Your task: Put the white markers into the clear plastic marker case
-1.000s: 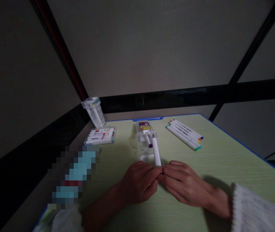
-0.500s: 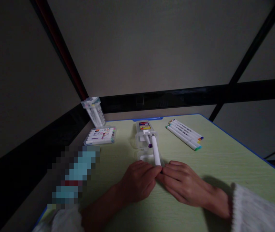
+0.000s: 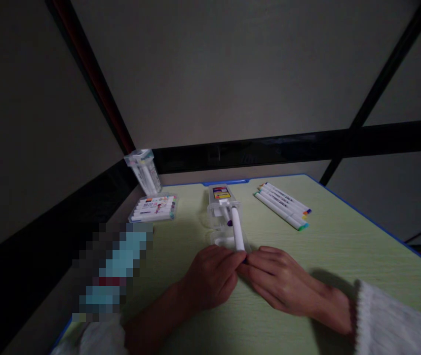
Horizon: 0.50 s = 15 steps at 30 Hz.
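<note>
Both of my hands meet at the near end of a white marker point(image 3: 237, 230), which points away from me. My left hand point(image 3: 212, 276) pinches that end from the left, and my right hand point(image 3: 280, 278) closes on it from the right; the fingertips hide most of the end. The marker's far end reaches the mouth of a clear plastic case point(image 3: 222, 196) with a colourful label. A second marker with a purple tip point(image 3: 227, 217) sticks out of the same mouth. Just beyond my hands, the case's clear open lid point(image 3: 223, 241) lies on the table.
Several loose white markers point(image 3: 282, 204) lie at the back right of the green table point(image 3: 343, 256). At the left are a flat clear box of markers point(image 3: 154, 208) and an upright clear container of markers point(image 3: 146, 172). A pixelated turquoise object point(image 3: 119, 266) lies nearer me. Walls border the back and left.
The near end of the marker and the fingertips round it have shifted very slightly up and left. Everything else stays where it was.
</note>
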Each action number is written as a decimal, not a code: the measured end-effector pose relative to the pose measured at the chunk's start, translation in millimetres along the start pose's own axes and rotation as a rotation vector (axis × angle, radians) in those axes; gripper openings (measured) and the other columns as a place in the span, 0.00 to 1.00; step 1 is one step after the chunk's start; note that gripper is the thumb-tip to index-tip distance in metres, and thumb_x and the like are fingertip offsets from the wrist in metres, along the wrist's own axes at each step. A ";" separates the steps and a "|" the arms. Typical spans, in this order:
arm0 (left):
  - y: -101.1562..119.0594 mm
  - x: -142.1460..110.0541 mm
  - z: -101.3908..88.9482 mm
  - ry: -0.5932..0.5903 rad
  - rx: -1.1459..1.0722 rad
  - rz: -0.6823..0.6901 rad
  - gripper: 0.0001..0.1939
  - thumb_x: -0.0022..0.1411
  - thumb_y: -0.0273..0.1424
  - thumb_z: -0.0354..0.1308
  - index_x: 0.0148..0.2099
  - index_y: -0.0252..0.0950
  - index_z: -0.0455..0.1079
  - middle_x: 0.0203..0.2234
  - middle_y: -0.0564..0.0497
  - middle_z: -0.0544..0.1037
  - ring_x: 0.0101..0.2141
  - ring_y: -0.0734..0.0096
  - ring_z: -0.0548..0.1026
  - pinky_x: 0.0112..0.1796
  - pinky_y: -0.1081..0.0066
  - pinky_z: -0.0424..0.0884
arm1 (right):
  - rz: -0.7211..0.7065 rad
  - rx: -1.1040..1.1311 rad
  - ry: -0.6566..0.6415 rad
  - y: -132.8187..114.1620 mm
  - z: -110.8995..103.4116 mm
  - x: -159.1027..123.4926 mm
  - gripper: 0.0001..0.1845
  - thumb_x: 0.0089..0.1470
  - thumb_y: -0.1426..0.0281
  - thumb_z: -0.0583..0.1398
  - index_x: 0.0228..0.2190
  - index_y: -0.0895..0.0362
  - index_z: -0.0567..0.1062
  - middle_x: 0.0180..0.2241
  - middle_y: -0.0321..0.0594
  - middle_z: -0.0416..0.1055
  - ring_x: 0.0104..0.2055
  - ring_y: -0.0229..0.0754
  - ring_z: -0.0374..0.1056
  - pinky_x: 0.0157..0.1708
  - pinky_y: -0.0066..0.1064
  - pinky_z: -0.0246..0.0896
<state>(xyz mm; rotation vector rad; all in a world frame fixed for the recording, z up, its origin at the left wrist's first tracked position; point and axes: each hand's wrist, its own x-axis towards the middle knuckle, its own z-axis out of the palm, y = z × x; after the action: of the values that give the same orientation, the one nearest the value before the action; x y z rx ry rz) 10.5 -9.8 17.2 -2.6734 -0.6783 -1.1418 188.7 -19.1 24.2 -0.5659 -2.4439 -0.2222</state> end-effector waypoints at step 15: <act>-2.0 0.0 1.5 -0.018 0.038 -0.020 0.13 0.58 0.21 0.43 0.44 0.30 0.63 0.27 0.47 0.75 0.27 0.68 0.73 0.30 0.69 0.72 | 0.071 0.030 -0.148 1.3 1.2 -0.3 0.14 0.60 0.74 0.44 0.30 0.58 0.67 0.26 0.38 0.66 0.25 0.39 0.60 0.26 0.32 0.53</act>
<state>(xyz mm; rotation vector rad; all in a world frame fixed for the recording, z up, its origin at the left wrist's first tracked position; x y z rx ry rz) 10.5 -7.5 16.1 -2.6543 -0.7233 -1.1003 188.9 -17.7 23.1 -0.6769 -2.5595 -0.1182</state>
